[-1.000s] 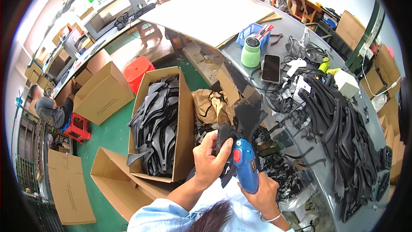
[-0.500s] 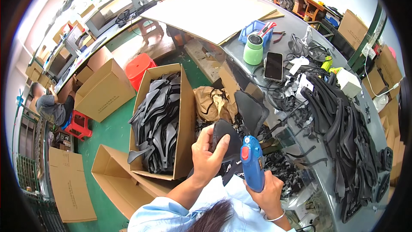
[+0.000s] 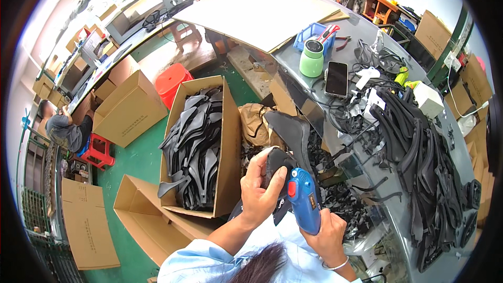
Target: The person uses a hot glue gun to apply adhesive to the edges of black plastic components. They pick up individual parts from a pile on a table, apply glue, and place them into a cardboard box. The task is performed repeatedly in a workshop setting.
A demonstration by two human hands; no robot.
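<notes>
Grey table: its top [image 3: 361, 23] stretches along the right, the left edge slanting down beside the right hand.
Pale board: the wide sheet [image 3: 257, 15] covers the table's far end and juts past its left edge.
Cardboard box: standing open [image 3: 229, 147] left of the hands, it holds a heap of dark curved pieces [image 3: 191, 147]; its right wall comes up just beside the left hand.
Black strips: a long pile [image 3: 419, 157] takes up much of the table's right side, down to the near end.
Working gap: both hands are between the box's right wall and the table's left edge, with black scraps [image 3: 340, 207] at the right.
Black flap: broad and curved [image 3: 293, 131], it rises beyond the fingers; whether it joins the held piece I cannot tell.
Right hand: fingers wrap [image 3: 327, 235] the lower end of a blue tool [image 3: 305, 204], its head pointing up and away from the body.
Left hand: thumb and fingers [image 3: 257, 194] are pinched narrow on a black piece [image 3: 276, 162].
Black piece: it sits between thumb and fingertips, just left of the tool's head; contact is unclear.
Blue basket: small [image 3: 314, 31], near the board's right corner.
Green bottle: upright [image 3: 312, 62], by the basket.
Phone: flat [image 3: 336, 78], nearer the left edge than the strips.
</notes>
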